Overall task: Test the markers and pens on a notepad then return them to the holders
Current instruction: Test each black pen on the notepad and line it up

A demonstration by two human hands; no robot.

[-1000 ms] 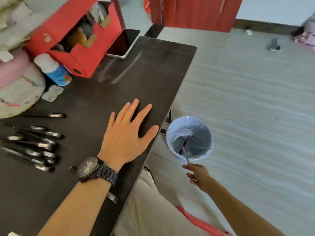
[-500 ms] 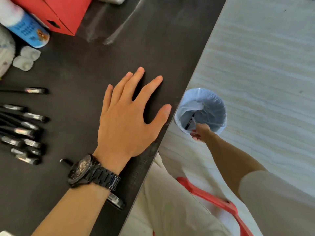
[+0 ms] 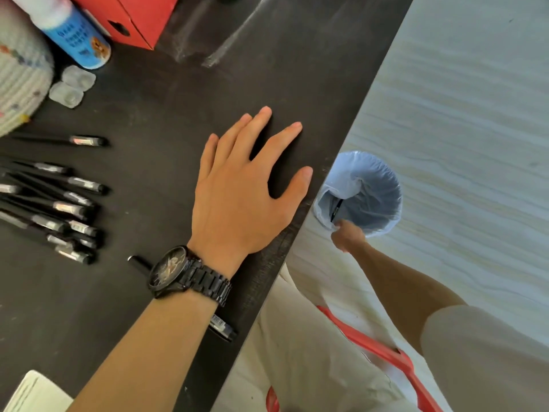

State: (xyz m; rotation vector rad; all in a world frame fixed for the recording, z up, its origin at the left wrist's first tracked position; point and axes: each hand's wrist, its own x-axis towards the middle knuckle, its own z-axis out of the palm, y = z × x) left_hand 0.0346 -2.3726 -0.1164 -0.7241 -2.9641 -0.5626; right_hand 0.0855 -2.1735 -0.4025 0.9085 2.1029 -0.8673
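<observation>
My left hand (image 3: 240,197) lies flat and spread on the dark table (image 3: 297,69), holding nothing. Several black pens (image 3: 65,203) lie in a loose row at the table's left, with one more pen (image 3: 86,141) apart above them. Another pen (image 3: 221,325) lies under my left forearm. A white notepad corner (image 3: 32,394) shows at the bottom left. My right hand (image 3: 349,234) is lowered beside the table, fingers curled at the near rim of a blue-lined bin (image 3: 383,185). A black pen (image 3: 336,210) leans inside the bin just above those fingers; whether the hand grips anything is hidden.
A red box (image 3: 139,16), a blue-labelled bottle (image 3: 80,34), a woven basket (image 3: 20,72) and two clear plastic pieces (image 3: 71,87) crowd the table's far left. The table edge runs diagonally past the bin. A red chair frame (image 3: 386,352) sits under me.
My right hand dropped from holding a pen above the bin to its near rim. My view tilted down and closer. The left hand stayed flat on the table.
</observation>
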